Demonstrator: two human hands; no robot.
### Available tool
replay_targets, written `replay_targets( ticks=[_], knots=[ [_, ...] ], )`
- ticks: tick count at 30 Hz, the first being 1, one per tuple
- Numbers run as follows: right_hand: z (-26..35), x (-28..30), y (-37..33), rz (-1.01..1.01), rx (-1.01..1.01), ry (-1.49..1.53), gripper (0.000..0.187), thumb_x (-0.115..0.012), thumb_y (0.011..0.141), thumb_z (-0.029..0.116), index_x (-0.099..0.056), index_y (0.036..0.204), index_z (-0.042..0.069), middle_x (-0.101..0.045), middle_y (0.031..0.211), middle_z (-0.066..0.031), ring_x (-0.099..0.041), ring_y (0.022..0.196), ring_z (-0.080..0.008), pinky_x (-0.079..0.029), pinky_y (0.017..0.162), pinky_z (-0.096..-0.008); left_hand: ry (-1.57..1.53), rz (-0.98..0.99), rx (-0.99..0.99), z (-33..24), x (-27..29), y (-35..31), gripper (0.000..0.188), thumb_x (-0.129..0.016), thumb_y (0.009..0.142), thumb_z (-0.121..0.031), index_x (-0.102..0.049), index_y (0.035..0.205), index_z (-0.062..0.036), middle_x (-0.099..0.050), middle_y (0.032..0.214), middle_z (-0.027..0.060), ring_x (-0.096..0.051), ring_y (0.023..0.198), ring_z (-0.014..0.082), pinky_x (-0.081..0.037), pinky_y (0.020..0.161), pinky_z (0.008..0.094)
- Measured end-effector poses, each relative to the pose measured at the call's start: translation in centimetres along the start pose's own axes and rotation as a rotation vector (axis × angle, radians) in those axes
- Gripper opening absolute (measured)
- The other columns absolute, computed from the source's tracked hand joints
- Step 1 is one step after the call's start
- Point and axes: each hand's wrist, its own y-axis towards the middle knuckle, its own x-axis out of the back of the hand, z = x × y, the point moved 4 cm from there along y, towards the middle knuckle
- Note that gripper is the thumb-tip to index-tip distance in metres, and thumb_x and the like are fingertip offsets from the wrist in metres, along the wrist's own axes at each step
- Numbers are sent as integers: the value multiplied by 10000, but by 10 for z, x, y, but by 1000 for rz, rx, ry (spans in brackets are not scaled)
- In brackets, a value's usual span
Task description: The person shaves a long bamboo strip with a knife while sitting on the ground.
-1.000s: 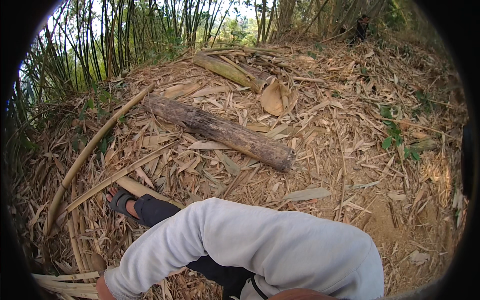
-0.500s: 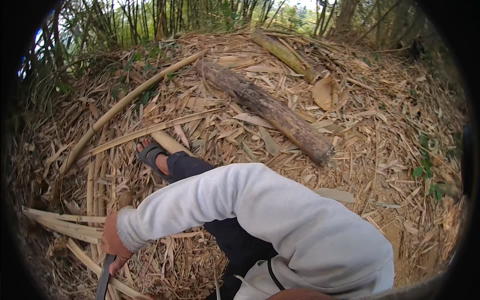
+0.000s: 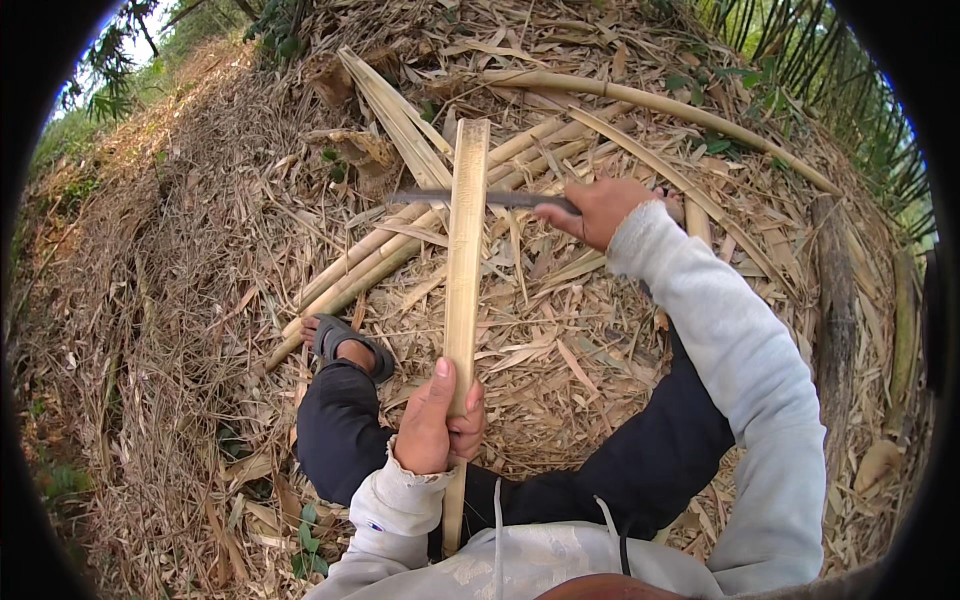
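Note:
My left hand [image 3: 432, 424] is closed around the lower part of a split bamboo strip [image 3: 465, 260], pale yellow, which points away from me between my legs. In my right hand [image 3: 604, 212] is the handle end of a long dark knife [image 3: 510, 200]. Its blade lies crosswise at the upper part of the strip, its tip reaching out to the left; whether the edge is cutting in I cannot tell. Beyond the strip's far end, a bundle of thin split bamboo pieces [image 3: 395, 115] rests on the ground.
Bamboo poles [image 3: 370, 265] lie slantwise under the strip, near my sandalled left foot [image 3: 345, 345]. A long curved pole [image 3: 640, 108] stretches across the far right. Small stumps [image 3: 365, 155] stand at far left, and a dark log [image 3: 833, 300] lies at right. Dry leaves cover the ground.
My view has swung left. Earlier my right arm reached across to the lower left with the knife; now the blade is against the bamboo strip, and my left hand shows, gripping it.

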Motion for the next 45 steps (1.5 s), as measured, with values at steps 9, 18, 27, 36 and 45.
replay_targets(
  ticks=[9,18,27,36,45],
  knots=[
    [-13,-27,15,-35,-226,387,850,-257,937,705,-686,792,-15,-646,720,-225,-647,733,-376,-517,748,-451,-25,-21,59,1,4,3,541,-322,997,-582,-449,821,-87,-260,544,-56,-190,409,50,-150,386,229],
    [38,27,-20,-381,-33,742,756,-349,942,673,-597,763,-19,-542,562,-197,-596,580,-384,-474,584,-444,13,-72,15,5,19,3,559,-313,999,-588,-516,939,-71,-333,602,-41,-254,445,48,-207,419,218],
    [102,11,-49,-497,500,156,628,-507,853,694,-590,735,82,-595,540,-100,-615,445,-261,-506,417,-377,237,-210,-178,9,16,0,352,-356,1053,-356,-508,971,-48,-386,638,-47,-306,497,21,-249,441,206],
    [26,12,-5,-439,197,118,684,-422,891,703,-601,738,61,-600,558,-126,-639,516,-315,-527,475,-413,202,-186,-154,19,15,2,294,-388,1037,-350,-484,959,-84,-355,640,-57,-260,458,20,-200,415,202],
    [57,7,-25,-340,344,114,591,-502,876,657,-548,763,79,-600,610,-100,-616,532,-318,-506,504,-419,140,-186,-88,22,14,0,302,-418,1036,-347,-487,914,-79,-371,609,-65,-278,444,21,-221,394,212]
  ],
)
